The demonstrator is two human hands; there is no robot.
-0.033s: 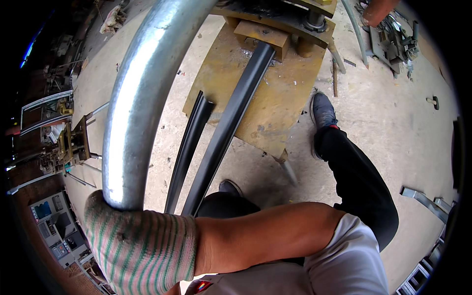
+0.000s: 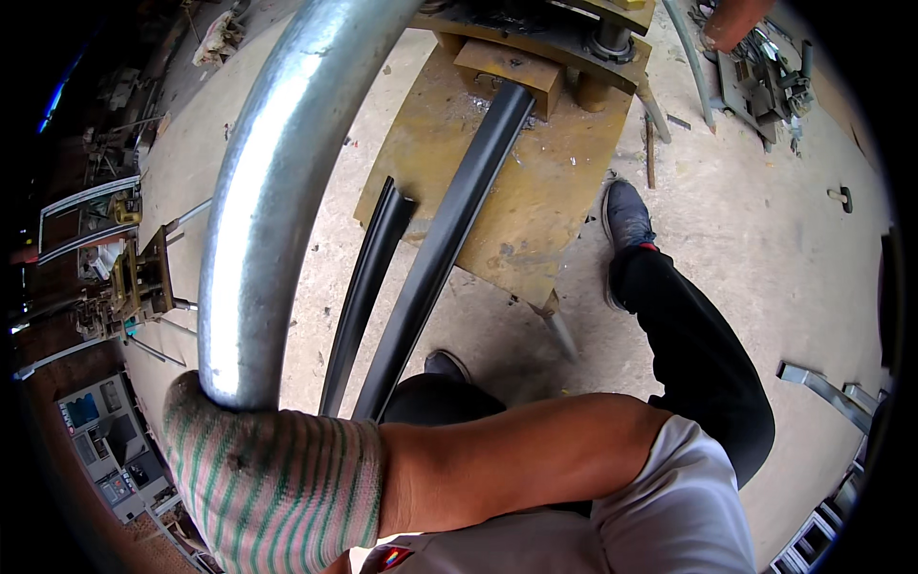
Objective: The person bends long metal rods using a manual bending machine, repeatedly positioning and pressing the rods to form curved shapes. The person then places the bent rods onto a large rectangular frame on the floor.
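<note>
My right hand (image 2: pixel 277 474) wears a striped knit glove of green, pink and grey. It is closed around the lower end of a thick, shiny metal pipe (image 2: pixel 253 239), though its fingertips are hidden. My bare right forearm crosses in front of me toward the left. Beyond it, a long black metal profile (image 2: pixel 449 244) runs up to a block (image 2: pixel 512 72) under a press-like machine (image 2: pixel 535 33). A second black profile (image 2: pixel 368 277) slants beside it, its far end cut at an angle. Both near ends vanish behind my arm. My left hand is out of sight.
The machine stands over a worn yellowish metal plate (image 2: pixel 545 201) with a leg. My shoe (image 2: pixel 628 215) is beside it. A hammer (image 2: pixel 841 199) lies on the floor at right, near metal tubes (image 2: pixel 827 392). A grey control-panel machine (image 2: pixel 115 450) stands at left.
</note>
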